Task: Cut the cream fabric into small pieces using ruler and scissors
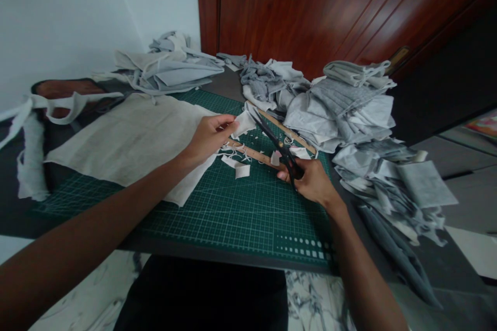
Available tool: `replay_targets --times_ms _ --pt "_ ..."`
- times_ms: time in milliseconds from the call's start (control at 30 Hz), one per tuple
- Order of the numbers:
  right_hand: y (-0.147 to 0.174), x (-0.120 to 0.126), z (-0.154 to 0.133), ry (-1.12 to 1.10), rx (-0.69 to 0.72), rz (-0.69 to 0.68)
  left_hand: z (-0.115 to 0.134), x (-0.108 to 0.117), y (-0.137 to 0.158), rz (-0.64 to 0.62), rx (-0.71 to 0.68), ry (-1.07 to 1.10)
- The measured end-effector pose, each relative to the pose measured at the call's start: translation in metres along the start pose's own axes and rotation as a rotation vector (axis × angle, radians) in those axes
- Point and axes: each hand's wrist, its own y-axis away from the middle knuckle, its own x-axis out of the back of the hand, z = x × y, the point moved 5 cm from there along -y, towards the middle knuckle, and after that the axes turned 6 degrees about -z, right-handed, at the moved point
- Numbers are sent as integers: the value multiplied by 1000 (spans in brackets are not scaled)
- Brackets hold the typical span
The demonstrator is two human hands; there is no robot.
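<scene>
My left hand [213,134] pinches a small piece of white fabric [244,122] above the green cutting mat [240,217]. Black-handled scissors [280,144] are gripped in my right hand [310,180], their blades parted and pointing at the fabric's far right edge. Whether the blades touch the cloth I cannot tell. Beneath the hands lies a wooden ruler [254,154], with thread bits and small white scraps [242,170] around it. A large cream cloth [135,137] spreads over the mat's left side, under my left wrist.
Heaps of grey and white fabric [334,108] line the back and right of the table, with another pile [171,70] at the back left. A second wooden strip [287,126] lies along the mat's far side. Behind stands a reddish wooden door [295,10].
</scene>
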Motion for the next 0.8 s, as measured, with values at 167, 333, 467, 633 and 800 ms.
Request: replay_targets --times_ms 167,333,467,633,800 --pt "-1 -14 -1 -19 15 -83 -1 1 -1 -4 -17 -26" --pt "-3 -15 -1 -14 28 -51 -1 2 -2 -7 -35 -70" --pt "-4 -10 0 -32 39 47 0 5 -1 29 -35 -118" --pt "0 5 -2 -132 18 125 -1 5 -2 28 -32 -123" --pt "-1 2 1 -28 -13 38 -3 6 -3 20 -43 -123"
